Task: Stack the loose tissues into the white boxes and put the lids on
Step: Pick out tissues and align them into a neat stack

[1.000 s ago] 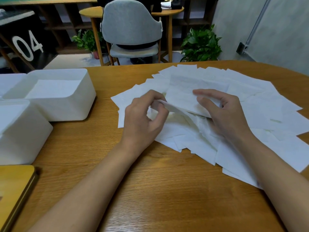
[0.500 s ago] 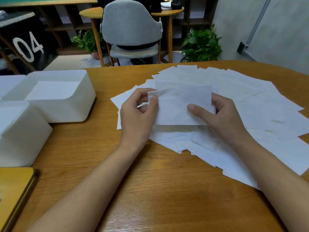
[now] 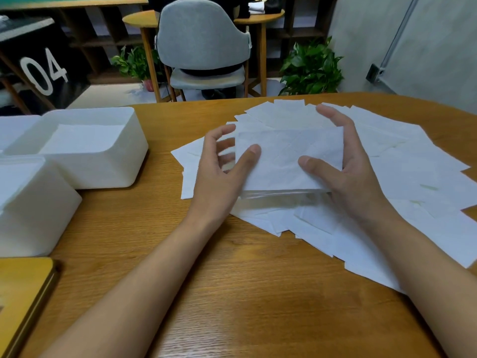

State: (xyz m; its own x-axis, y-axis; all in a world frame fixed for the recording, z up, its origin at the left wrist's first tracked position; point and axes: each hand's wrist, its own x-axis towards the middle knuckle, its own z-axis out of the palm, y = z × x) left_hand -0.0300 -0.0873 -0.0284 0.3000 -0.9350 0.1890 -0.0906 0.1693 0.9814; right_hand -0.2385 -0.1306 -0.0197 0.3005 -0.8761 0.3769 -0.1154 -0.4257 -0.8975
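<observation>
Since half a second ago the tissue (image 3: 289, 158) has come up off the pile and flattened out; it now sits level between both palms, fingers spread wider than before.

Left to right:

Wooden lid (image 3: 23, 295) at the near-left table edge, partly cut off by the frame. Near white box (image 3: 33, 208) just behind it, lid off, also cut by the left edge. Far white box (image 3: 103, 171) touches or nearly touches it; can't tell which. It's open, with a flat layer of tissues inside well below the rim.

Bare strip of table (image 3: 232, 293) between the far box and the pile, wide enough for my left forearm to pass. The whole near table edge is open wood too.

My left hand (image 3: 219, 171) is loosely open, thumb on top of the tissue's left part, fingers curled behind its left edge. Tissue's near edge hangs clear above the pile of loose tissues (image 3: 413, 182).

My right hand (image 3: 343, 164) is open as well, thumb pressing down on the sheet, fingers cupping the right edge. So a light two-sided hold, no fist.

Pile fans out to the right, reaching close to the table's far and right edges, sheets overlapping, several corners sticking out toward me.
</observation>
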